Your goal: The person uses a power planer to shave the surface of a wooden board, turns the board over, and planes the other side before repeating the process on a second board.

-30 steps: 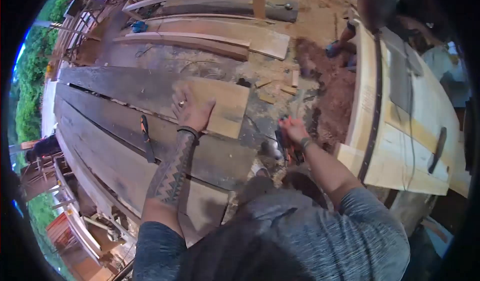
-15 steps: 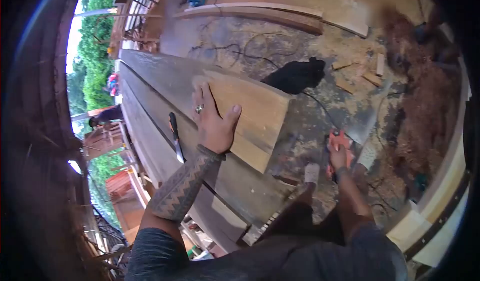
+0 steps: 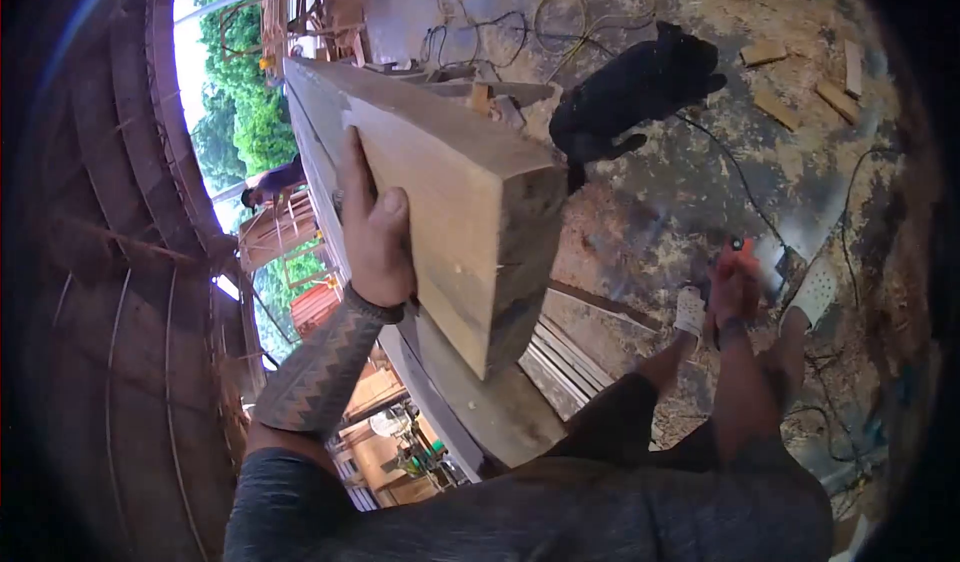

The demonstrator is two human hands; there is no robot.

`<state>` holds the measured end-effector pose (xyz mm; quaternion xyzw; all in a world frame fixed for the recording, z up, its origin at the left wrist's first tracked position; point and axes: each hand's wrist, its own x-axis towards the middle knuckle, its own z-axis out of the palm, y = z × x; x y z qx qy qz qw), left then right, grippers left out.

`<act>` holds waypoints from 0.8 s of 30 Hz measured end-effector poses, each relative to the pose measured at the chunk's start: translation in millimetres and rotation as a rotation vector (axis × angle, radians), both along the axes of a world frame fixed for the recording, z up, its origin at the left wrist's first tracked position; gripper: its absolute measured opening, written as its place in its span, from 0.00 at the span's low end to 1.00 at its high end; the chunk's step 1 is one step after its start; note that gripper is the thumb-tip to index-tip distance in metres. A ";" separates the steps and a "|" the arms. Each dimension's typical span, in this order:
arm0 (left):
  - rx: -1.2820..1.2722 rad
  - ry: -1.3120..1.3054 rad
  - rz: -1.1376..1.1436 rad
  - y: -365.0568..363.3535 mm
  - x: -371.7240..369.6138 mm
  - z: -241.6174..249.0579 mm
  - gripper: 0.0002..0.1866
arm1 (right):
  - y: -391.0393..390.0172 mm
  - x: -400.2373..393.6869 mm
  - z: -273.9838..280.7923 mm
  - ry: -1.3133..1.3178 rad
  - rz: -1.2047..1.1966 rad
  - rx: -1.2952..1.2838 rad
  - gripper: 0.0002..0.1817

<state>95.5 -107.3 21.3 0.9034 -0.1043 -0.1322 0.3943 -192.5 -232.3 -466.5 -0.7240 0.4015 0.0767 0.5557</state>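
A thick, pale wooden plank stands tilted on the long boards, its rough end face towards me. My left hand grips its left edge, with the thumb and one finger showing against the broad face; the other fingers are mostly hidden. Low on the right, my right hand is closed round a red power tool, held near my feet. The tool is partly covered by the hand.
A black dog is on the floor beyond the plank's end. Cables run over the sawdust-strewn floor near small wood offcuts. Another person is at the far left. Light strips lie beside my leg.
The plank has tipped up from lying flat, and its end face now shows. My left hand has shifted to its edge. The view has moved, and the orange-handled blade is out of sight.
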 end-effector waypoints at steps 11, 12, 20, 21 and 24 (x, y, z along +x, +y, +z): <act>0.024 0.078 0.038 6.9 -5.2 7.4 0.50 | 8.4 6.4 -23.8 -0.052 0.317 -0.011 0.28; 0.065 0.016 -0.076 -17.4 -7.0 4.9 0.48 | 7.5 13.1 -17.7 0.052 0.360 0.008 0.29; 0.137 0.054 0.217 50.3 5.4 15.2 0.41 | 3.6 14.2 -28.1 -0.006 0.272 0.062 0.30; 0.009 0.151 0.245 81.2 9.2 22.2 0.39 | 4.6 12.8 -27.6 -0.022 0.244 0.054 0.29; -0.426 0.511 0.192 169.3 22.4 54.4 0.36 | -14.6 22.1 -0.5 0.089 0.275 0.170 0.32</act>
